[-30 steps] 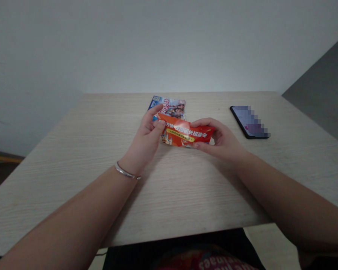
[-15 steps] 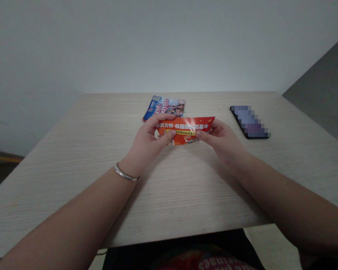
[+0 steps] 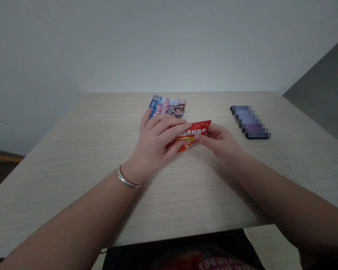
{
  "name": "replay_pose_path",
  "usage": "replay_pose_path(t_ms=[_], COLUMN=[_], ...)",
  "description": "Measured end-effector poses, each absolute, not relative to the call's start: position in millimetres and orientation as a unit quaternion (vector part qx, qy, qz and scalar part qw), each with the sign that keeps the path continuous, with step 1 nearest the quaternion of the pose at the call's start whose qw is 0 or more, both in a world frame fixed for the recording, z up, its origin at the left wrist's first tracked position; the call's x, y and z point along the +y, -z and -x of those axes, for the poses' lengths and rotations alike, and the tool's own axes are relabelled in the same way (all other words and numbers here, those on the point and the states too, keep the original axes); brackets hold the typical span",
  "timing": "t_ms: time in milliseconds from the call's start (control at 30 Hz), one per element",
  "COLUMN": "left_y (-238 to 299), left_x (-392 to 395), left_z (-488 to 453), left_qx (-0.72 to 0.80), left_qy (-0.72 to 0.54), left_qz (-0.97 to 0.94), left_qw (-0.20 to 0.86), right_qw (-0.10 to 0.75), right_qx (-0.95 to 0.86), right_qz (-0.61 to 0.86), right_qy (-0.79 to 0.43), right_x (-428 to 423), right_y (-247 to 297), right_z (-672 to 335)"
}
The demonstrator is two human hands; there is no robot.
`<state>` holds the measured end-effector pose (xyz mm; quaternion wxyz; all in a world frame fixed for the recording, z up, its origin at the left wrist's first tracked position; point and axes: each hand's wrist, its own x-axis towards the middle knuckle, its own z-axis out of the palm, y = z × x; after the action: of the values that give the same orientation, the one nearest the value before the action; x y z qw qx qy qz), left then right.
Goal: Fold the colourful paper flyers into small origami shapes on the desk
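A folded red paper flyer (image 3: 199,127) with white Chinese lettering and a yellow band is held between my two hands above the table. My left hand (image 3: 154,140) lies over its left part, fingers across the upper edge and thumb on the front, hiding much of it. At the right end, my right hand (image 3: 222,144) pinches the flyer, its thumb on the front and its fingers behind. Just beyond my left hand lie blue printed leaflets (image 3: 170,106) with a QR code, partly covered by the fingers.
A dark phone (image 3: 250,123) with a blurred screen lies to the right on the pale wood-grain table (image 3: 101,142). The wall (image 3: 169,45) rises behind the table's far edge. The near edge runs just in front of my lap.
My left hand has shifted from pinching the flyer's left end to lying over its front. The flyer's visible right end has dipped slightly and tilted. My right hand keeps its pinch.
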<state>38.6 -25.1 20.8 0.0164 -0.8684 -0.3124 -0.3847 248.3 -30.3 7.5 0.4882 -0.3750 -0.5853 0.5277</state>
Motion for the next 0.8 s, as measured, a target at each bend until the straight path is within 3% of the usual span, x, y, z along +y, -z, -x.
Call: replay_pose_path(t_ms=[800], left_y=[-18.6], left_x=[-25.7], left_z=[-36.3], left_qx=[-0.268], left_qy=[0.395], left_qz=[0.879], left_qw=[-0.022], right_qw=[0.497], right_qx=[-0.553], right_qz=[0.344], right_qy=[-0.573], right_x=[-33.7], right_y=[-9.6], right_z=[-243.8])
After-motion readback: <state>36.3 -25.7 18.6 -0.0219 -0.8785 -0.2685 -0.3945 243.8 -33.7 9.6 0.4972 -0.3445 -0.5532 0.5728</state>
